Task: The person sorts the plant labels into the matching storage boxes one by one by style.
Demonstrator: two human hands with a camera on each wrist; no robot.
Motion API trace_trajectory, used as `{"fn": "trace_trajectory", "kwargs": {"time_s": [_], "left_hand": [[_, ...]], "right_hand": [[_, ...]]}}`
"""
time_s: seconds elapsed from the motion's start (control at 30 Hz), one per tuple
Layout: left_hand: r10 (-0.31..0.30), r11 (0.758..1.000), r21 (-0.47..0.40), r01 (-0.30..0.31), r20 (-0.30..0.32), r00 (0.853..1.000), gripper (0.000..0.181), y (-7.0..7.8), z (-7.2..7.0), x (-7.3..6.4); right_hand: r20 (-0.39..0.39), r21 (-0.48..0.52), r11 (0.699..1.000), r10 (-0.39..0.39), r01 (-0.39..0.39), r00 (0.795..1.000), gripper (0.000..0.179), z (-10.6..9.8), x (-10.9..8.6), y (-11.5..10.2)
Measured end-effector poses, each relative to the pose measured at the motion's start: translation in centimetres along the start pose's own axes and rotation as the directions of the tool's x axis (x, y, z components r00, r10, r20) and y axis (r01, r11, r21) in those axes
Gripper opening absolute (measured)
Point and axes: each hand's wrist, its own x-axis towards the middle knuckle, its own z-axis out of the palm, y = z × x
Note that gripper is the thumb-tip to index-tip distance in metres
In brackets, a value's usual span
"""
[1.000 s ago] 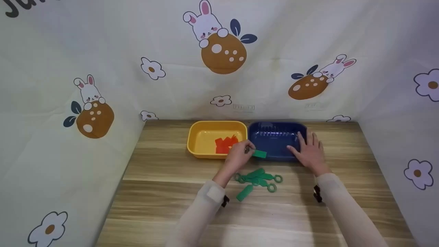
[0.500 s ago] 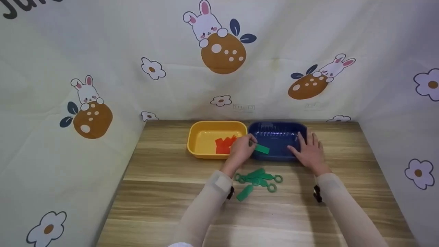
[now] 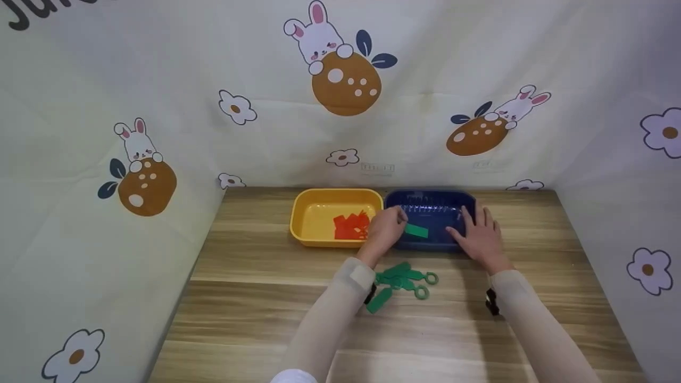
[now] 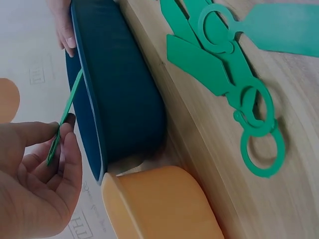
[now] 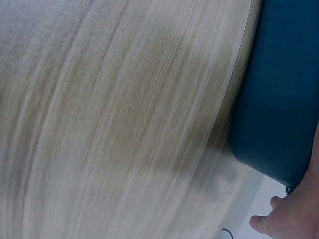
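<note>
My left hand pinches a flat green tag between thumb and fingers, over the left part of the dark blue basin. In the left wrist view the tag is seen edge-on, its far end dipping inside the basin rim; its held end is partly hidden by the fingers. My right hand rests with spread fingers on the basin's right rim. Several more green tags with ring ends lie overlapping on the table, below the left hand.
A yellow basin with orange-red flat pieces inside stands directly left of the blue one. Both sit at the back of the wooden table, near a patterned cloth wall.
My left hand has moved right with the green tag, from the gap between the basins to over the blue basin. The right hand stays put.
</note>
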Motion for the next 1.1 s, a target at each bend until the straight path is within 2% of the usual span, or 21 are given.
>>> {"fn": "trace_trajectory", "kwargs": {"time_s": [0.27,0.4,0.63,0.93,1.1], "left_hand": [[-0.022,0.992,0.129,0.013,0.066,0.998,0.011,1.3,1.1,0.7],[-0.024,0.993,0.120,0.012,0.099,0.995,0.013,1.6,1.5,0.6],[-0.029,0.995,0.099,0.018,0.112,0.993,0.014,1.6,2.0,0.3],[-0.028,0.994,0.105,0.013,0.136,0.990,0.014,1.4,1.6,0.3],[0.000,0.995,0.104,-0.013,0.119,0.993,0.015,0.9,1.4,0.4]], "right_hand": [[0.012,0.012,1.000,0.004,-0.004,1.000,0.089,0.3,-0.1,0.1],[0.009,0.014,1.000,0.006,-0.006,1.000,0.089,0.4,0.0,0.1],[0.007,0.014,1.000,0.001,-0.002,1.000,0.089,0.5,0.2,0.1],[-0.002,0.027,1.000,-0.001,0.001,1.000,0.089,0.3,0.1,0.1],[-0.023,0.039,0.999,0.002,-0.002,1.000,0.086,0.4,0.0,0.0]]}}
